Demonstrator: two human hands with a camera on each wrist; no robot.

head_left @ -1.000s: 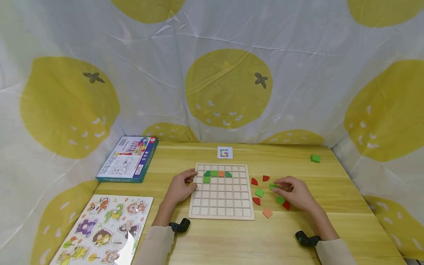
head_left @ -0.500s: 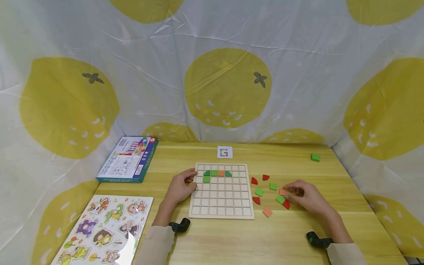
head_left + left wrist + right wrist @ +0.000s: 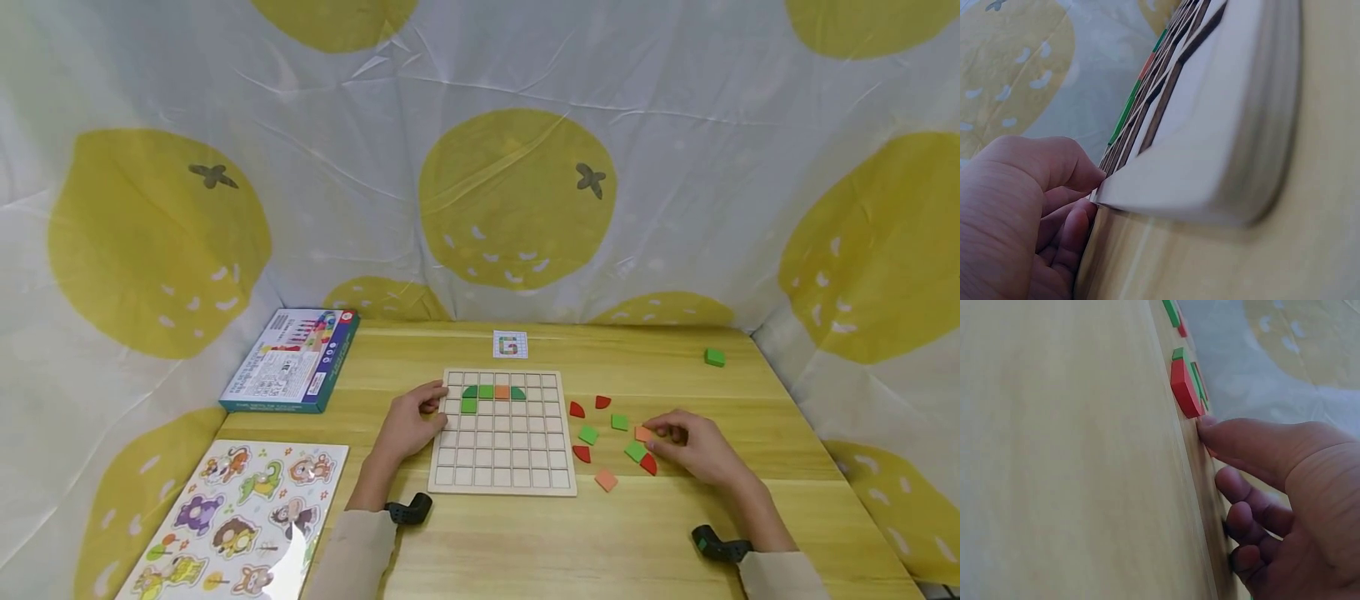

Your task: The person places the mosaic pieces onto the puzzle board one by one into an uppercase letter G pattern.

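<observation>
Orange square tile (image 3: 642,433) flat on the wooden surface (image 3: 660,533), right of the grid board (image 3: 501,431), among loose pieces: green square (image 3: 635,452) and red quarter-round (image 3: 649,464) just beside it, further green squares (image 3: 618,422) and (image 3: 588,435) toward the board, red pieces (image 3: 576,410), (image 3: 602,402), (image 3: 581,453), another orange tile (image 3: 606,480) nearer the body. Right hand (image 3: 693,450) at the orange square, fingertips touching or pinching its edge; from the wrist view, thumb stretched toward the pieces and the other fingers curled under, a firm grip not certain. Left hand (image 3: 408,425) resting against the board's left edge, fingers bent and touching the rim, steadying rather than clamping. On the board, a short arc of green and orange pieces (image 3: 491,393) in the upper rows. Farther off: pattern card (image 3: 510,345), lone green block (image 3: 714,357), game box (image 3: 288,360), animal puzzle sheet (image 3: 240,521). Likely risks: thin tile slipping from a shallow pinch, or knuckles nudging the neighbouring green and red pieces out of place. Compared with a second ago: right hand drawn back to the right, off the green square and onto the orange one; left hand unchanged.
</observation>
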